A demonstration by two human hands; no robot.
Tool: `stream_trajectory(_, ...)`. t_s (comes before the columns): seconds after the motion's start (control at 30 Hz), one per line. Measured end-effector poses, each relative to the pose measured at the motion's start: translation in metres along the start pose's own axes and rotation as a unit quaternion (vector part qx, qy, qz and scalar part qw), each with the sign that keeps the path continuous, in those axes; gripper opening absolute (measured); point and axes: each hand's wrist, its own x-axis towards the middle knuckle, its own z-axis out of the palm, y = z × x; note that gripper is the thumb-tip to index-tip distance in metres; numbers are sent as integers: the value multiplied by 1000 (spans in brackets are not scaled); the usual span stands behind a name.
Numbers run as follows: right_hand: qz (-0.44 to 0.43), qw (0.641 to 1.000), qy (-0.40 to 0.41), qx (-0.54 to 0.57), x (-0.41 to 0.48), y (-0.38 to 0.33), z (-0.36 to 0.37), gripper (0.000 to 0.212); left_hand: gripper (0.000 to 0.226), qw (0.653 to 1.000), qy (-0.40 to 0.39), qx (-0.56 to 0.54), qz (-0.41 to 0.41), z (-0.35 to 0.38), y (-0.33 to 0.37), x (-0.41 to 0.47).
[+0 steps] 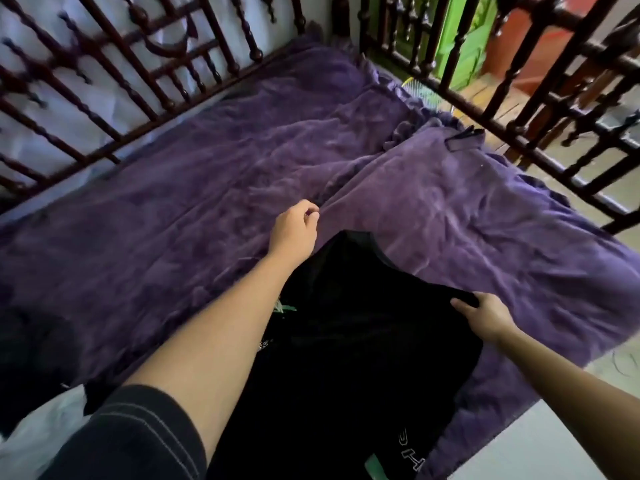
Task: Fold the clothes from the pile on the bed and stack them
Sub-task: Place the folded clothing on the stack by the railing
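A black garment [363,341] with white outlined lettering and green print lies spread on the purple bed cover [173,209] in the lower middle of the head view. My right hand [485,315] grips its right edge, fingers curled over the fabric. My left hand [296,226] reaches past the garment's far edge with fingers curled loosely over the cover; whether it pinches any cloth cannot be told. A dark heap of clothes [34,348] sits at the left edge, partly cut off, with a white piece [45,420] below it.
A dark carved wooden railing [114,91] runs along the bed's far side and another [554,109] along the right. A small dark object [462,138] lies near the bed's far right corner. Pale floor [540,441] shows at the lower right.
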Motion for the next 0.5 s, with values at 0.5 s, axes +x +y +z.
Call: stream_trajectory(0.5, -313, 847, -111, -416, 70, -129, 139, 43, 38, 919, -91, 145, -354, 14, -234, -122)
